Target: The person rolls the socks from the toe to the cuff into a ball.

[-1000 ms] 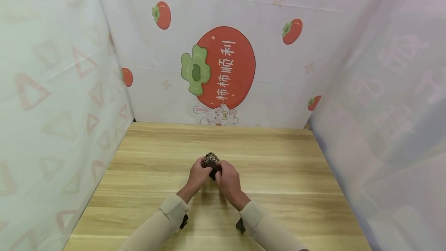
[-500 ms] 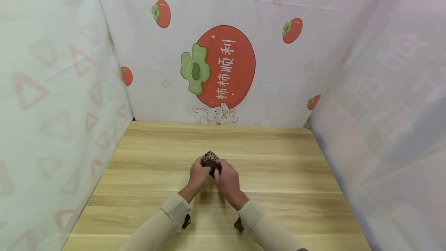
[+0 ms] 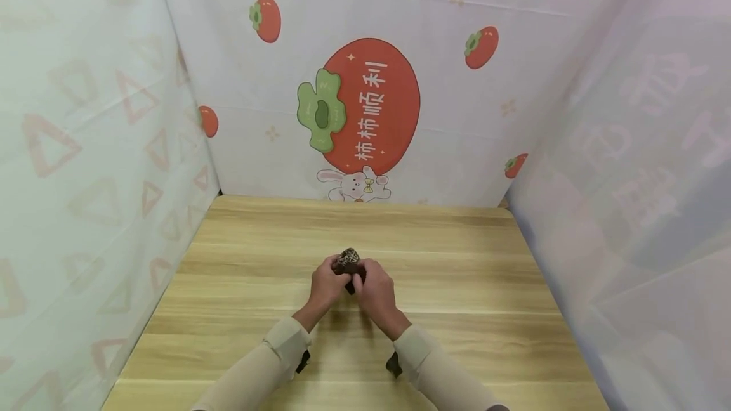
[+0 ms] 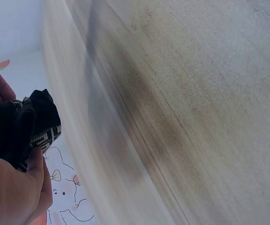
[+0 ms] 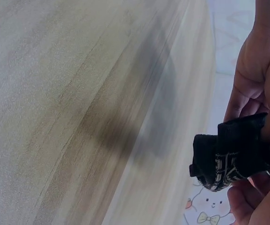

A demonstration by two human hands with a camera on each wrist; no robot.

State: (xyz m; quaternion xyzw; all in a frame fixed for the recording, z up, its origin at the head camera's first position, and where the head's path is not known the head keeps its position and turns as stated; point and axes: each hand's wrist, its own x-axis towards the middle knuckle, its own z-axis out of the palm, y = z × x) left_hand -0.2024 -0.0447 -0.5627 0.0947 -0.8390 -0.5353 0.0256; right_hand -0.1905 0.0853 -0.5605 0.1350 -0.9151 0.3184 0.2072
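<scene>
A small folded bundle of black cloth [image 3: 349, 257] with a white pattern is held between both hands, above the middle of the table. My left hand [image 3: 328, 284] grips its left side, thumb toward me. On the other side, my right hand [image 3: 375, 289] pinches it between thumb and curled fingers. Seen from the left wrist, dark plain layers of the cloth [image 4: 43, 112] stick out past the fingers, with a patterned band beneath. The right wrist view shows a plain black flap over the patterned part of the bundle [image 5: 242, 140]. Fingers hide much of it, and I cannot tell what kind of garment it is.
The wood-grain table [image 3: 457, 271] spreads out around both hands. White cloth walls enclose it, the back one [image 3: 445, 163] printed with persimmons and a rabbit. Black wrist pieces [image 3: 394, 365] show below the sleeve cuffs.
The cloth bundle has turned slightly between the fingers, so its patterned end now looks rounder and more crumpled. Both hands stay in nearly the same place and keep their hold.
</scene>
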